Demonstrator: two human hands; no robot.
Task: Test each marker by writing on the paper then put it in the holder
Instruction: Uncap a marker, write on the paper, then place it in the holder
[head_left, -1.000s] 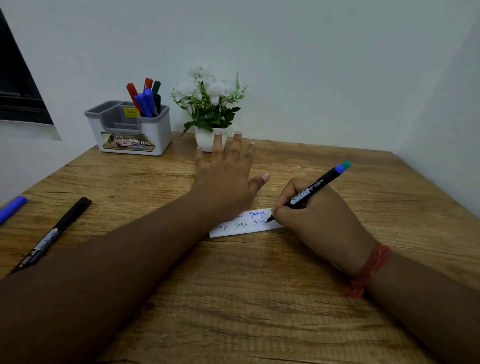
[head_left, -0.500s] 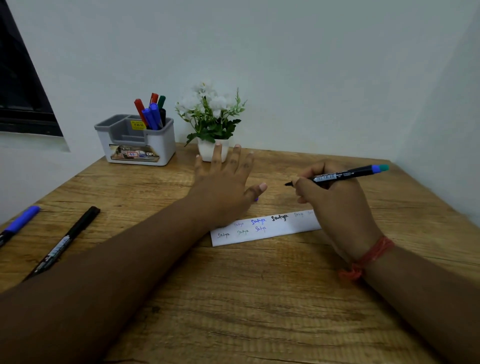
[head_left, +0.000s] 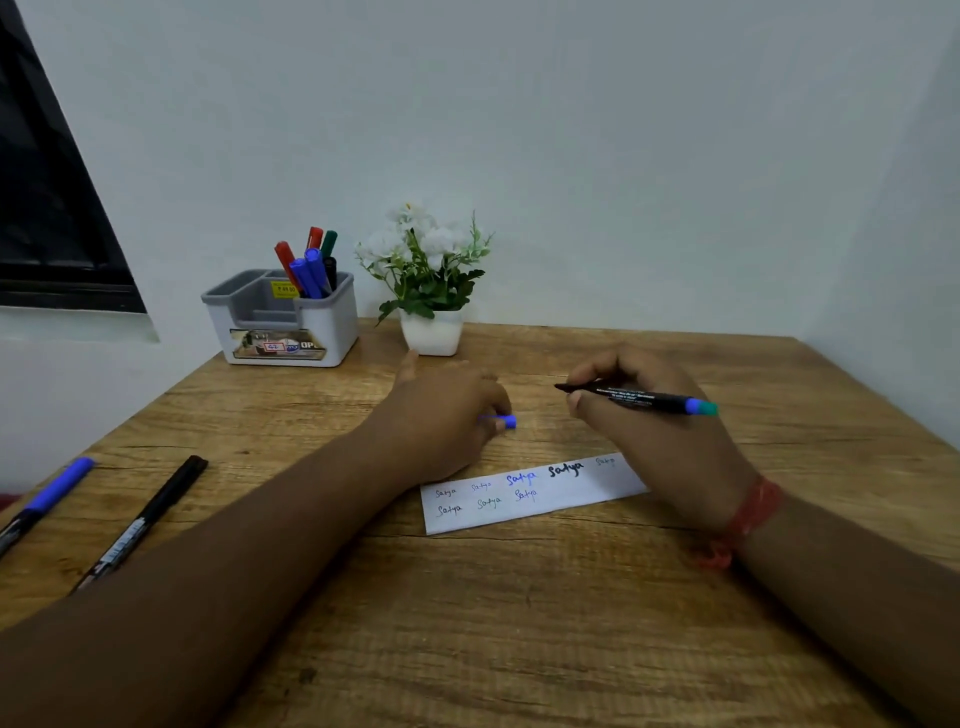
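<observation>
My right hand (head_left: 649, 431) holds an uncapped black marker (head_left: 639, 399) level above the table, tip pointing left, its blue-green end to the right. My left hand (head_left: 449, 415) has its fingers curled around a small blue cap (head_left: 506, 421) on the table, just behind the paper. The white paper strip (head_left: 530, 493) lies between my hands with several written words on it. A white and grey holder (head_left: 283, 322) at the back left contains several red, blue, green and black markers (head_left: 309, 265).
A capped blue marker (head_left: 47, 499) and a capped black marker (head_left: 143, 522) lie on the wooden table at the left. A white pot of white flowers (head_left: 431, 291) stands beside the holder. White walls close the back and right; a dark window is at left.
My right hand lifted the marker off the paper and turned it level. My left hand went from lying flat to curling around the blue cap. The camera tilted up.
</observation>
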